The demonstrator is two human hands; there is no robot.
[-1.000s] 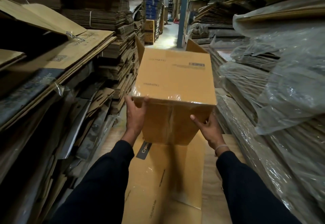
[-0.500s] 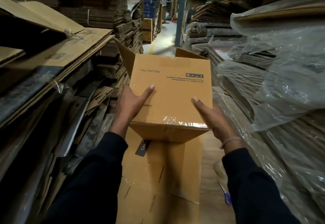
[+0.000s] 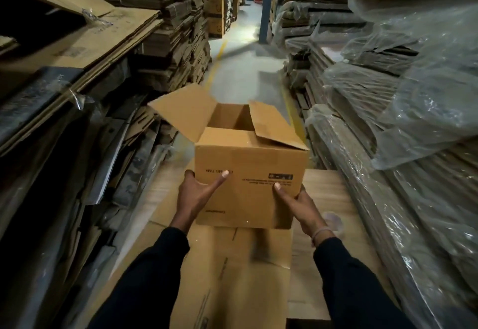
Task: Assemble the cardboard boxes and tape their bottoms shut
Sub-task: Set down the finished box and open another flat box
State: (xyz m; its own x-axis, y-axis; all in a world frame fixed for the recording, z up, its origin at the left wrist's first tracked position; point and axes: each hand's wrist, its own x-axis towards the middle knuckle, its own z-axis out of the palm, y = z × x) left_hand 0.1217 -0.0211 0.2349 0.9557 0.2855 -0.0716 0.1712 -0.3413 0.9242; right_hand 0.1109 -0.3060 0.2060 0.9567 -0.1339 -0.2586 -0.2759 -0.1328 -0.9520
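Observation:
An assembled brown cardboard box (image 3: 248,181) is held upright in front of me, its top flaps open and its printed text upside down. My left hand (image 3: 198,193) grips the box's left lower corner, thumb across the near face. My right hand (image 3: 297,203) grips the right lower corner the same way. The box's bottom is hidden from view. Below it lies a flattened cardboard box (image 3: 232,277) on a stack.
Tall stacks of flattened cardboard (image 3: 176,31) line the left side. Plastic-wrapped cardboard bundles (image 3: 401,127) line the right. A narrow aisle floor (image 3: 240,70) with yellow lines runs ahead to a blue pillar (image 3: 265,5). Wooden-looking sheets (image 3: 331,194) lie under the flat box.
The box has been turned over from taped bottom facing up to open top facing up, and moved lower and forward. Both hands shifted to its lower corners.

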